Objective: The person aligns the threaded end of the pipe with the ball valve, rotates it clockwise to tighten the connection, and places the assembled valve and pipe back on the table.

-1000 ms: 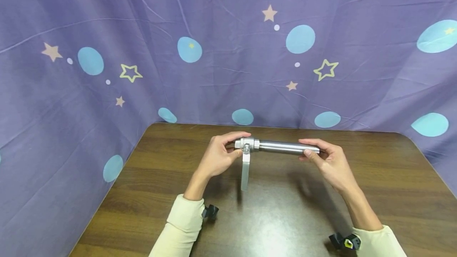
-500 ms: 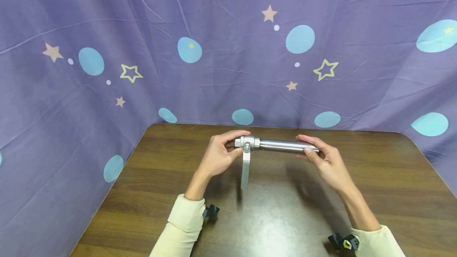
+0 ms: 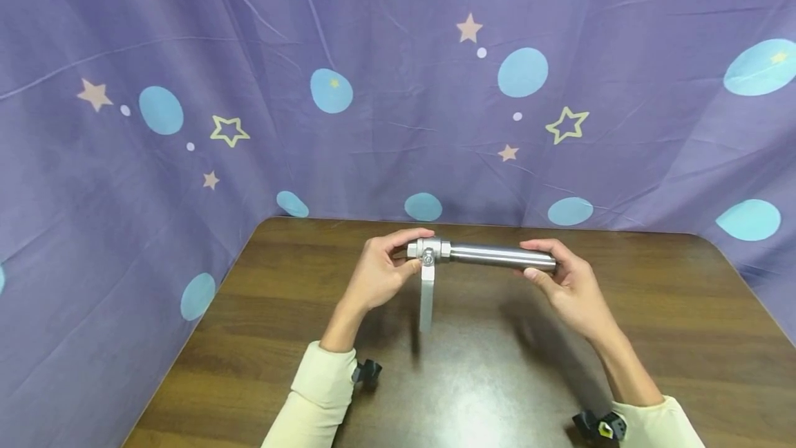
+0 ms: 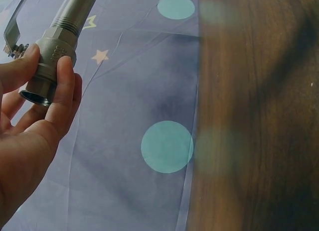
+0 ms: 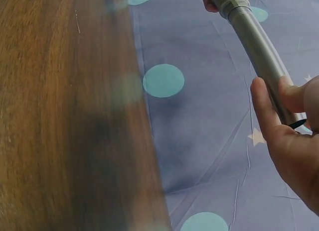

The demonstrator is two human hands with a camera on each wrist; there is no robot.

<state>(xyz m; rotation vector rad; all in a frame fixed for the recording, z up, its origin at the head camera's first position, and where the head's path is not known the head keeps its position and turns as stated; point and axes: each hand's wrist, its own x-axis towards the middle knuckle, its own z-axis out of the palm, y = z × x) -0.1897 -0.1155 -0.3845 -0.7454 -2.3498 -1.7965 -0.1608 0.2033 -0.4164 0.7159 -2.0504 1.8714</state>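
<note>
Between the two hands, above the table, a silver ball valve [image 3: 429,249] is joined to a shiny steel pipe [image 3: 491,256] that runs out to the right. My left hand [image 3: 381,272] grips the valve body between thumb and fingers at its left end. The flat lever handle [image 3: 426,303] points toward me. In the left wrist view, pipe thread shows at the joint and the valve's open end faces the palm. My right hand [image 3: 572,289] holds the pipe's free end, thumb on the near side and fingers on the far side. That pipe end [image 5: 297,123] is hollow.
The brown wooden table [image 3: 261,365] spreads below the hands. A purple curtain [image 3: 385,88] with stars and blue dots hangs behind its far edge and along the left side. Dark wrist-worn devices [image 3: 367,370] sit at both cuffs.
My right fingers and thumb have shifted slightly around the pipe, the thumb now lower on its near side. My left hand and the valve have stayed nearly in place.
</note>
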